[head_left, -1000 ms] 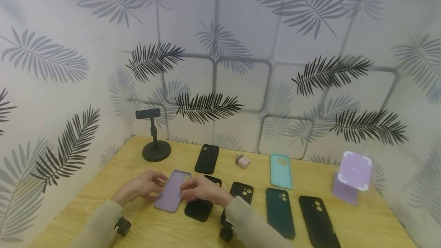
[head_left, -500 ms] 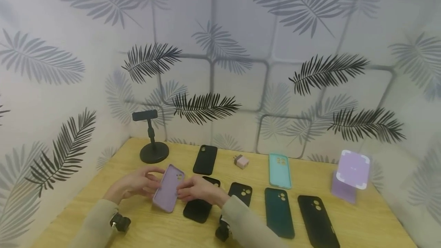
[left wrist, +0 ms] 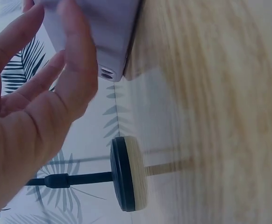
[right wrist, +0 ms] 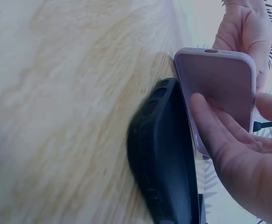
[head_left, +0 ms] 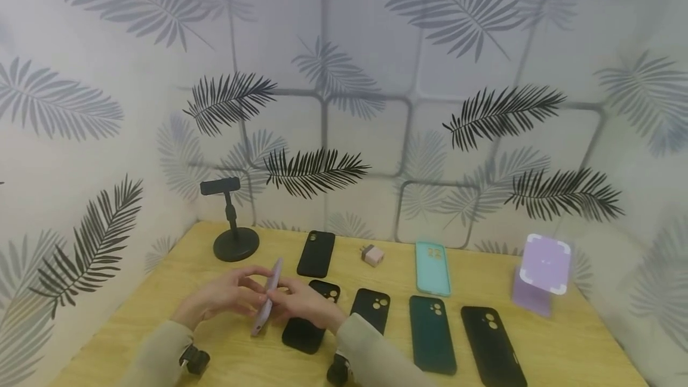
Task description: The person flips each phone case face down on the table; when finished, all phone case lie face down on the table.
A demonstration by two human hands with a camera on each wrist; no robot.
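A lilac phone case (head_left: 267,309) stands tilted up on its long edge between my two hands, seen nearly edge-on in the head view. My left hand (head_left: 226,296) holds it from the left, with fingers against its outer back (left wrist: 105,28) in the left wrist view. From the right, my right hand (head_left: 309,304) pinches it; the right wrist view shows fingertips on the hollow inner side (right wrist: 220,77) and the thumb by the edge. Under and beside the right hand lies a black phone case (head_left: 302,334), partly hidden by that hand.
Further black cases (head_left: 316,254) (head_left: 373,309) (head_left: 493,345), a dark green case (head_left: 432,333) and a turquoise case (head_left: 432,267) lie around. A charger plug (head_left: 374,255), a black phone stand (head_left: 236,244) and a lilac stand (head_left: 544,264) are farther back.
The lilac case lay flat on the table between my hands; it has been lifted and turned up on edge. My hands have closed in on it from both sides.
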